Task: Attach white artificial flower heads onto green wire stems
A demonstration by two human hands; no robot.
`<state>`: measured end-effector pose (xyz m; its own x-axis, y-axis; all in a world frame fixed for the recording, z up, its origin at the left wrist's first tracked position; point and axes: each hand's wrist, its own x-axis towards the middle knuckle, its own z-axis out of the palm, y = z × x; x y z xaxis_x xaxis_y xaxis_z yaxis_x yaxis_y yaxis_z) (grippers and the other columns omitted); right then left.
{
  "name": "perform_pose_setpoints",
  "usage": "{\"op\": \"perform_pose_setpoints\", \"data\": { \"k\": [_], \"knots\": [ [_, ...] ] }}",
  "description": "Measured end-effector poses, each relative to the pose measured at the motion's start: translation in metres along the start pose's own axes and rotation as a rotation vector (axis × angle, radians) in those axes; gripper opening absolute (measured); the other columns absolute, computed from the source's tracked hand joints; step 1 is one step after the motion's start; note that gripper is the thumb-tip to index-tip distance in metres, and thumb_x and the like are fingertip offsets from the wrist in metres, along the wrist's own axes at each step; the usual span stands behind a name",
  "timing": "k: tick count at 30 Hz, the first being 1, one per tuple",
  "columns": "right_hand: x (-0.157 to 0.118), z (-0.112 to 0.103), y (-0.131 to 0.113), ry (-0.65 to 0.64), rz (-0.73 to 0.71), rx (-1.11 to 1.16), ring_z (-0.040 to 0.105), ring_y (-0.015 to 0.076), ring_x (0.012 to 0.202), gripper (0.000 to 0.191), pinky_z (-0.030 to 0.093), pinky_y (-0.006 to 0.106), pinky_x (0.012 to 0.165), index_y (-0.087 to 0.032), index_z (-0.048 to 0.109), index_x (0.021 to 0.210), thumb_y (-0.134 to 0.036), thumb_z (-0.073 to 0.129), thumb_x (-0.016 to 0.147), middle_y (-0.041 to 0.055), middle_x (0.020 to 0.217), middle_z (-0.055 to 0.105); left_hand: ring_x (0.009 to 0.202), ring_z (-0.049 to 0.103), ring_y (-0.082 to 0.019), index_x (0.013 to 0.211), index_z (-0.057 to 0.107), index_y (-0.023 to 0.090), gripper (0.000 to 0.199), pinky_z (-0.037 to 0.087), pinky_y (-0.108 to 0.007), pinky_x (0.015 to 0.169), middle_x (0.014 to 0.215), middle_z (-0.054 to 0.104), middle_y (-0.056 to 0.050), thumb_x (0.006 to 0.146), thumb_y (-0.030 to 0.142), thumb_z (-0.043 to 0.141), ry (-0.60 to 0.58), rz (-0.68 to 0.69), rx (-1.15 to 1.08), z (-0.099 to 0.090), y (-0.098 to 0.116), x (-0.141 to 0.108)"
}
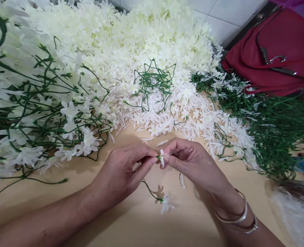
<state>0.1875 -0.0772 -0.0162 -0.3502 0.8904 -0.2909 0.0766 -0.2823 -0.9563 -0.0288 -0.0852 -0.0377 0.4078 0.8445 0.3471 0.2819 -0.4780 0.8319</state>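
We find both hands raised over the table [193,223], front centre, w/ fingertips nearly meeting. L hand [126,168]: thumb and index closed in a firm-looking pinch on a green stem tip [158,157], other fingers curled, partly hidden. R hand [190,159]: thumb and fingertips drawn close around a white flower [162,160] and its fine white threads [168,154]; whether they actually grip, we can't tell. Flower sits btwn the two hands, right at the stem tip. Step in hand, in our judgement: fitting flower & threads to stem. Next move, we'd say, calls for the L pinch kept steady and a light, straight push or pull from R, w/o creasing petals. A second flower [165,204] on a green stem lies on the table below; its stem runs behind L hand, so any link to the held piece is unconfirmed. Beyond: heap of white petals [157,31], loose stamens [205,118], tangle of green stems [155,81] on top.
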Motion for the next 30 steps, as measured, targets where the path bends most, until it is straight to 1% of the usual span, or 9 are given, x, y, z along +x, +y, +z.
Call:
{"op": "perform_pose_setpoints", "data": {
  "k": [4, 8, 13, 17, 20, 24, 27, 30],
  "knots": [
    [-0.001, 0.001, 0.0, -0.014, 0.012, -0.034, 0.067, 0.0135, 0.07, 0.024, 0.054, 0.027, 0.068, -0.02, 0.072, 0.082, -0.04, 0.084, 0.088, 0.0013, 0.073, 0.073, 0.072, 0.065, -0.007, 0.103, 0.071, 0.018, 0.014, 0.047, -0.016, 0.071, 0.085, 0.075, 0.004, 0.098, 0.007, 0.065, -0.037, 0.031, 0.059, 0.0, -0.003, -0.003],
    [-0.003, 0.002, 0.001, -0.023, 0.008, -0.056, 0.067, 0.0131, 0.07, 0.02, 0.053, 0.026, 0.069, -0.019, 0.071, 0.082, -0.035, 0.08, 0.09, 0.0014, 0.073, 0.072, 0.071, 0.065, -0.01, 0.1, 0.069, 0.017, 0.011, 0.047, -0.019, 0.068, 0.083, 0.074, 0.001, 0.101, 0.009, 0.061, -0.067, 0.064, 0.101, -0.001, -0.005, -0.003],
    [-0.002, 0.007, 0.003, 0.002, -0.025, -0.06, 0.065, 0.0117, 0.07, 0.013, 0.051, 0.024, 0.068, -0.019, 0.07, 0.081, -0.026, 0.077, 0.091, -0.0002, 0.074, 0.071, 0.068, 0.065, -0.01, 0.096, 0.069, 0.018, 0.012, 0.046, -0.019, 0.065, 0.08, 0.073, 0.001, 0.101, 0.011, 0.06, -0.057, 0.025, 0.091, -0.001, -0.006, -0.002],
    [0.001, 0.008, 0.003, 0.026, -0.061, -0.042, 0.065, 0.0116, 0.071, 0.013, 0.052, 0.024, 0.068, -0.02, 0.071, 0.08, -0.025, 0.078, 0.09, -0.0005, 0.074, 0.071, 0.062, 0.061, -0.009, 0.093, 0.069, 0.018, 0.013, 0.043, -0.018, 0.061, 0.074, 0.07, 0.003, 0.099, 0.01, 0.062, -0.045, 0.013, 0.087, -0.001, -0.006, 0.0],
    [0.003, 0.003, 0.004, -0.008, -0.063, 0.027, 0.067, 0.0122, 0.072, 0.014, 0.055, 0.025, 0.071, -0.02, 0.072, 0.082, -0.028, 0.081, 0.088, -0.0003, 0.076, 0.072, 0.061, 0.06, -0.007, 0.096, 0.071, 0.02, 0.011, 0.042, -0.016, 0.06, 0.074, 0.07, 0.006, 0.098, 0.01, 0.065, -0.044, -0.002, 0.048, 0.0, -0.004, 0.001],
    [0.005, -0.005, 0.005, -0.095, -0.088, 0.135, 0.072, 0.0125, 0.08, 0.015, 0.06, 0.027, 0.079, -0.021, 0.073, 0.094, -0.025, 0.085, 0.086, -0.0006, 0.084, 0.075, 0.065, 0.06, -0.005, 0.102, 0.071, 0.022, 0.013, 0.043, -0.014, 0.063, 0.078, 0.07, 0.007, 0.1, 0.011, 0.064, -0.053, -0.028, 0.017, 0.0, 0.001, 0.003],
    [0.005, -0.008, 0.005, -0.109, -0.106, 0.145, 0.074, 0.0132, 0.087, 0.018, 0.061, 0.029, 0.086, -0.023, 0.073, 0.099, -0.021, 0.085, 0.086, -0.0001, 0.092, 0.077, 0.063, 0.059, -0.006, 0.102, 0.071, 0.021, 0.013, 0.043, -0.015, 0.061, 0.076, 0.069, 0.006, 0.1, 0.011, 0.062, -0.041, -0.023, 0.023, -0.001, 0.003, 0.004],
    [0.004, -0.008, 0.004, -0.099, -0.111, 0.155, 0.074, 0.0128, 0.088, 0.018, 0.061, 0.029, 0.087, -0.024, 0.074, 0.099, -0.02, 0.085, 0.086, -0.0006, 0.093, 0.077, 0.058, 0.056, -0.005, 0.099, 0.071, 0.019, 0.012, 0.043, -0.015, 0.059, 0.073, 0.068, 0.006, 0.099, 0.01, 0.063, -0.002, -0.012, 0.05, -0.001, 0.003, 0.004]
  ]
}}
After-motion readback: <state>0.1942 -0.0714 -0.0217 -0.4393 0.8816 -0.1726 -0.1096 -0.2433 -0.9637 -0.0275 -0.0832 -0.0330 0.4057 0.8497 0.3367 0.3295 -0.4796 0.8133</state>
